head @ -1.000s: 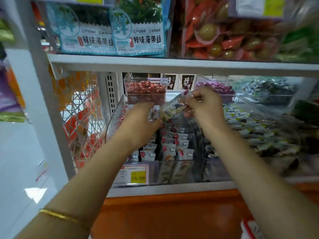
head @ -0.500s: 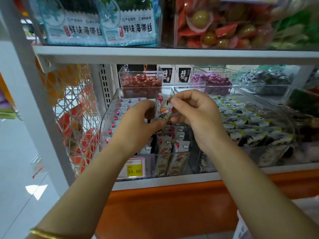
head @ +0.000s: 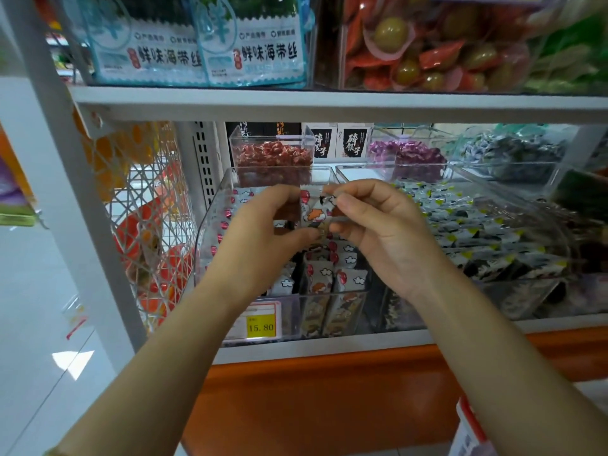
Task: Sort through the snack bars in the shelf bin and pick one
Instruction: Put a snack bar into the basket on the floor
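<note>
Pinching one cloud-print snack bar (head: 315, 214) w/ both: L hand (head: 263, 232) on left edge, R hand (head: 381, 232) on right, each clamped on it. Held just above clear shelf bin (head: 208, 238), over other bars (head: 332, 279).

Clear glossy plastic bin (head: 210, 232); snack bar (head: 317, 213) wrapper glossy, probably plastic film.

Shelf: I see a white shelf (head: 329, 352), an orange strip under its front edge.
Front edge, left: clear bin (head: 205, 245) of snack bars (head: 352, 281); yellow price tag (head: 260, 325) on its front.
Front edge, right: second clear bin (head: 362, 172) of wrapped snacks.
Back edge: I count three tubs, holding red sweets (head: 273, 156), purple sweets (head: 408, 156) and dark sweets (head: 513, 153).
</note>
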Demonstrator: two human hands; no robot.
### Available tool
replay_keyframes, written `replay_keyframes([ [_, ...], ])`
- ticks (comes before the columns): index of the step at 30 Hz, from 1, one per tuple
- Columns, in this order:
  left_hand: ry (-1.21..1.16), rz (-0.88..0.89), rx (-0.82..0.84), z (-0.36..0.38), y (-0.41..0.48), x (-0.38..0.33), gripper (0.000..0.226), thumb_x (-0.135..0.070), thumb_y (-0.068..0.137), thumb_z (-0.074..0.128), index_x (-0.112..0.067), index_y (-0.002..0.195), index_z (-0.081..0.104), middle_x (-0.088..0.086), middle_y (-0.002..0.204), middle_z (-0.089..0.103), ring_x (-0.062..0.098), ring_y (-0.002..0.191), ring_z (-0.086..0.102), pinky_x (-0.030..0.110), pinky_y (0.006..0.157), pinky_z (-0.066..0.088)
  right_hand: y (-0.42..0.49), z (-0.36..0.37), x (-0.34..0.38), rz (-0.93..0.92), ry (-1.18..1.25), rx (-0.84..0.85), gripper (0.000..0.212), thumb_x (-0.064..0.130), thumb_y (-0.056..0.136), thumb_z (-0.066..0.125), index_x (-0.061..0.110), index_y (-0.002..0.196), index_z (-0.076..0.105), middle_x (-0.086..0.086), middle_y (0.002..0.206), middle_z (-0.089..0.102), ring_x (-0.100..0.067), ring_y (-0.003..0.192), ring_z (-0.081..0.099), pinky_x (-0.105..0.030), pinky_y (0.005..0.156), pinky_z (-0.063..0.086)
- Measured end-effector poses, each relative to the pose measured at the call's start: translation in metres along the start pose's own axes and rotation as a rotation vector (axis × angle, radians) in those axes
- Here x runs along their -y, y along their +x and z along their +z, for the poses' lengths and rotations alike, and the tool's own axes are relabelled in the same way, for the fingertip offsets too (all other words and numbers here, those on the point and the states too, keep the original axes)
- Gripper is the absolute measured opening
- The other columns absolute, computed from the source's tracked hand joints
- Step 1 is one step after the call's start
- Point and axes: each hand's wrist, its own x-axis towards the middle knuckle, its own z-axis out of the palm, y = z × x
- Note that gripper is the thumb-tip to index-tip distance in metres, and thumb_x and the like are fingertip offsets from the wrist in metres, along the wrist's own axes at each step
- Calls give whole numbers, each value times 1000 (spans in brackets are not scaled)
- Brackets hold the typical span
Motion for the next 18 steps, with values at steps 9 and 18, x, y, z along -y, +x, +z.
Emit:
replay_keyframes([
  [9, 3, 105, 14, 10, -5, -20, 32, -17, 78, 70, -38, 98, 56, -20, 94, 60, -3, 86, 62, 4, 68, 47, -24, -8, 31, -146, -446, -17, 14, 6, 83, 65, 19, 80, 66, 7, 85, 67, -13, 78, 63, -29, 71, 56],
  [18, -98, 181, 232, 83, -17, -77, 21, -25, 82, 68, -26, 102, 61, -11, 96, 62, 3, 88, 59, 14, 73, 51, -96, -54, 91, -193, -1000, -238, 25, 28, 77, 73, 32, 99, 62, 13, 84, 63, -1, 84, 60, -20, 75, 51],
])
